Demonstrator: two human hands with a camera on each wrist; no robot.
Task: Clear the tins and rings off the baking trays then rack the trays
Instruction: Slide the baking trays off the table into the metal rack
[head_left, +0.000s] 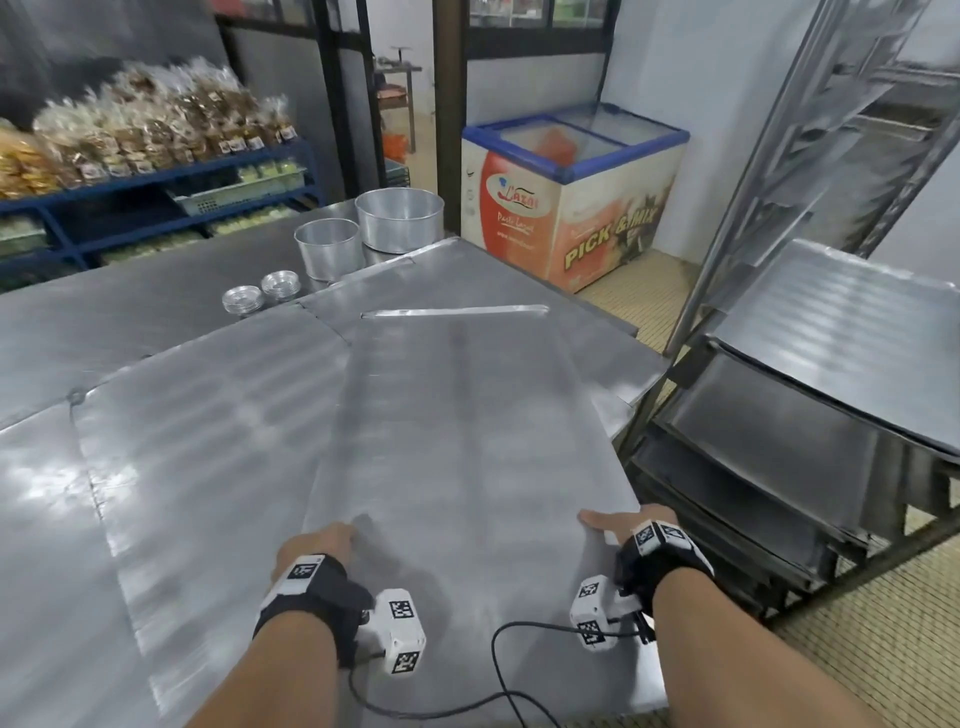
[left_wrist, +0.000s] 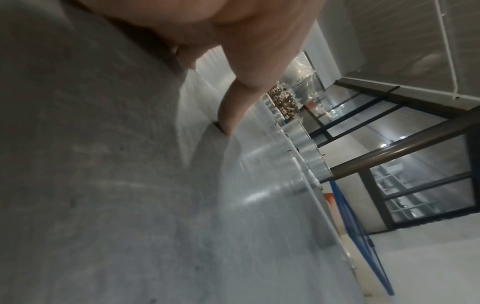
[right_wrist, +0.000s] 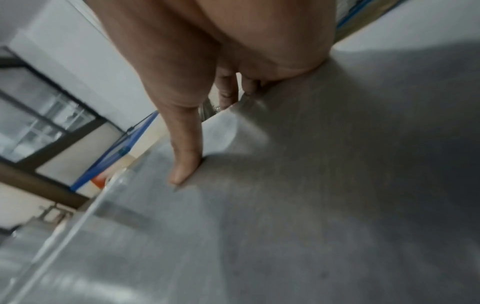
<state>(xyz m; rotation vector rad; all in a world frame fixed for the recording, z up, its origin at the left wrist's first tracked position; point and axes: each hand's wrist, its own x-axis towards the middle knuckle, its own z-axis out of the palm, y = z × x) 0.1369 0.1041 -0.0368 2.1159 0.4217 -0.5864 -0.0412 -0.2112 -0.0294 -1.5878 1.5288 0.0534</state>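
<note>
Hands on the near edge of the top baking tray (head_left: 457, 426) — left hand (head_left: 317, 545) at its left corner, right hand (head_left: 618, 522) at its right corner, each with thumb laid flat on top and fingers tucked under the rim, so both clamp the tray. Tray lies on other trays on the steel table (head_left: 130, 322); beyond its far edge stand two round tins (head_left: 363, 228) and two stacks of small tart tins (head_left: 262, 292). Rack (head_left: 810, 332) stands right of the tray, several trays already slotted in.
</note>
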